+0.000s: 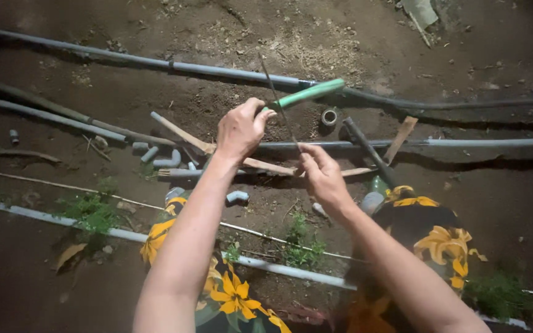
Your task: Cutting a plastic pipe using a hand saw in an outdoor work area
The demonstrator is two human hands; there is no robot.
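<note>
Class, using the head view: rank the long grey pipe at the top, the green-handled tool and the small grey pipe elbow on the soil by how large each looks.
1. Long grey pipe, spanning most of the frame.
2. Green-handled tool, held in the left hand nearer the camera, so its real size is unsure.
3. Small grey pipe elbow, smallest.

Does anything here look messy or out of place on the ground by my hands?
Yes. Small grey pipe elbows lie scattered loose on the dirt beside long pipes, and wooden sticks lie crossed beneath the saw held in both hands.

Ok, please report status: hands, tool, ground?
Left hand grips green-handled tool. Right hand pinches its thin blade. Pipes and pipe elbows lie on soil below.
</note>
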